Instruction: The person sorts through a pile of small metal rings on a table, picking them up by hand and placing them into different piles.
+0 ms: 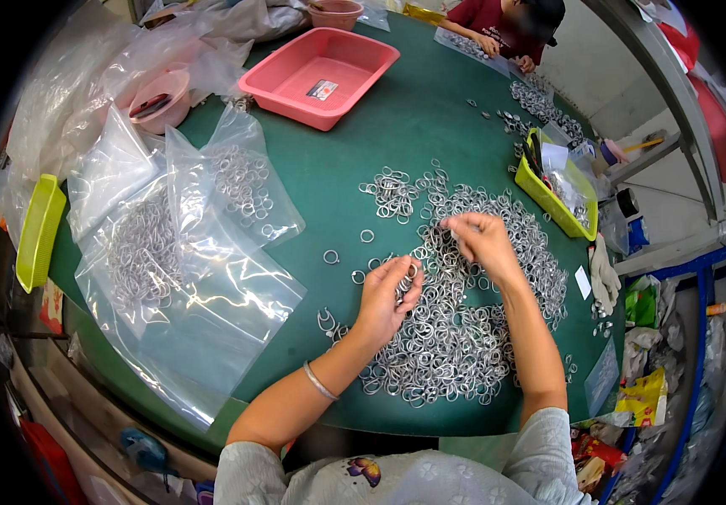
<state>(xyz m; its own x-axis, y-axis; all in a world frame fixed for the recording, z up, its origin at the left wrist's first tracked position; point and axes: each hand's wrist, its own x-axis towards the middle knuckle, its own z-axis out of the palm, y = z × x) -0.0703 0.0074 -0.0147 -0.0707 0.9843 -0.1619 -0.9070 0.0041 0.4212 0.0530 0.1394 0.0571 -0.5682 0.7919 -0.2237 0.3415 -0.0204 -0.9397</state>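
Observation:
A broad heap of silver metal rings [447, 353] lies on the green table in front of me. At its left edge my left hand [387, 296] is closed around a few metal rings [411, 271], which show between thumb and fingers. My right hand [483, 242] is over the upper part of the heap, its thumb and forefinger pinched together. Whatever is in that pinch is too small to make out. Two loose rings [331, 257] lie left of the heap, and a smaller cluster of rings [392, 194] sits beyond my left hand.
Clear plastic bags [211, 311] with rings inside cover the left of the table. A pink tray [321, 80] stands at the back, a yellow-green basket [561, 189] at the right. Across the table a person [506, 25] handles small metal pieces. A metal frame [683, 109] rises at the right.

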